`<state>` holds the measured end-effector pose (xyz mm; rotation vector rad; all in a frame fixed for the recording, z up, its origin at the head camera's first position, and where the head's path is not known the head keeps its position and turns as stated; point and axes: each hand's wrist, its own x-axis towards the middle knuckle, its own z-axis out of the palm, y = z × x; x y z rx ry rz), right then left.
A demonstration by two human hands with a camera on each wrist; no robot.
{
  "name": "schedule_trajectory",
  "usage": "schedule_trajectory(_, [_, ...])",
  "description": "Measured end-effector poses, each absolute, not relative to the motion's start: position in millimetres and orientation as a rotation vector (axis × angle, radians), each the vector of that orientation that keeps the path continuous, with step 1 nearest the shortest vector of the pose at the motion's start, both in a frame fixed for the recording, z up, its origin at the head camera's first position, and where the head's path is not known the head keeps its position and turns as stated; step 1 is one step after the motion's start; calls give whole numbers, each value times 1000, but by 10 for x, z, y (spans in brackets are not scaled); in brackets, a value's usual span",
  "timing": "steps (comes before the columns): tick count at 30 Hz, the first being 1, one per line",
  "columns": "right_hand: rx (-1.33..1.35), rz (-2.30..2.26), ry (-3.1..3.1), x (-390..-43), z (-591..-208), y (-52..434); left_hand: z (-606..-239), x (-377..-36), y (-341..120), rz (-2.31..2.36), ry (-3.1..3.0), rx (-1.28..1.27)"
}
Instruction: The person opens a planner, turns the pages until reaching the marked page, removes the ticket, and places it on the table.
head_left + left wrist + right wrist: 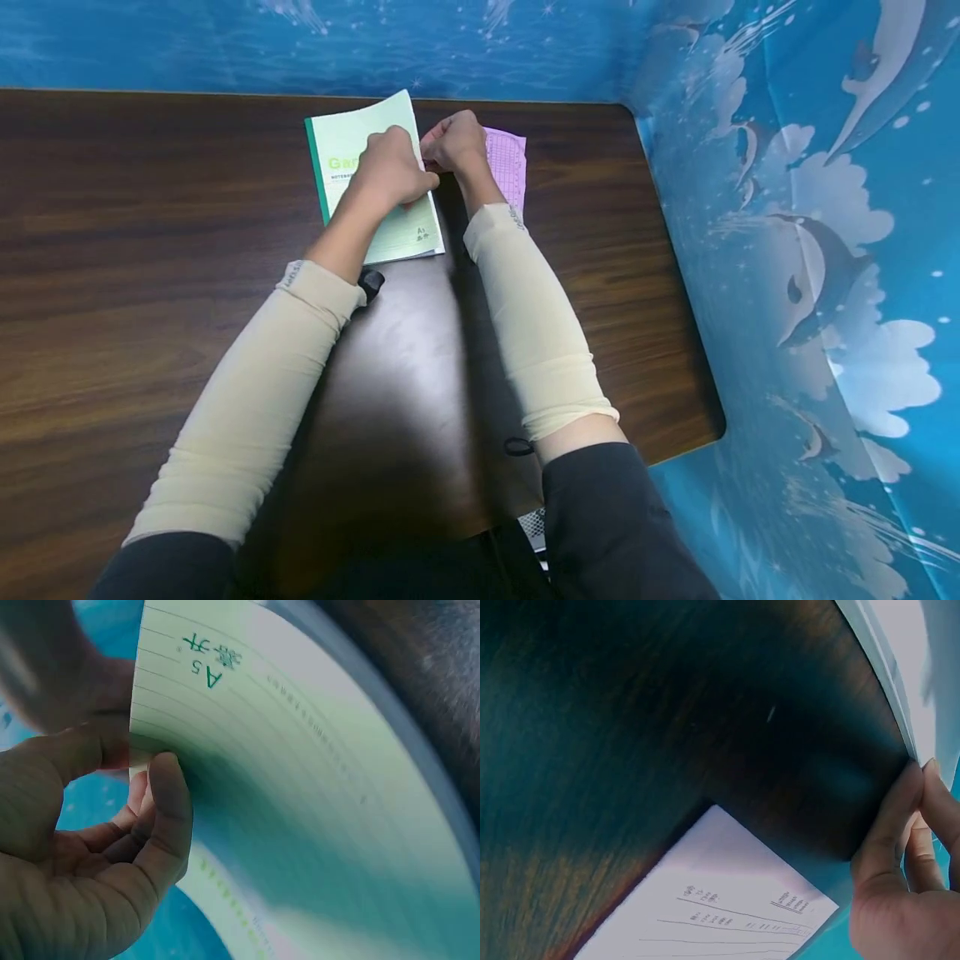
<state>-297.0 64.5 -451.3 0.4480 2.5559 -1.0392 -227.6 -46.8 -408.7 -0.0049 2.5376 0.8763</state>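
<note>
A pale green A5 notebook (397,237) with a darker green spine lies near the table's far edge, its right side lifted a little. My left hand (390,171) reaches across its cover. In the left wrist view, the left thumb and fingers (171,802) pinch the bowed cover (300,750) at its free edge. My right hand (456,143) is at the notebook's right edge. The right wrist view shows that thumb and forefinger (900,802) pinching the edge of the notebook's pages (889,660). Cover lettering is partly hidden behind the left hand.
A purple printed sheet (507,162) lies just right of the notebook, partly behind the right forearm. Dark wood tabletop (150,250) spreads around both. Blue sea-patterned curtains (750,250) stand along the table's back and right edges.
</note>
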Motion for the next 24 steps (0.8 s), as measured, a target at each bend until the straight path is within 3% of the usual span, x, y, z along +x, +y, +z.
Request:
schedule_trajectory(14, [385, -854, 2596, -2884, -4421, 422, -4329, -2200, -523, 838, 2548, 9])
schedule_trajectory(24, [351, -941, 2518, -2925, -4543, 573, -4482, -2187, -590, 970, 2541, 23])
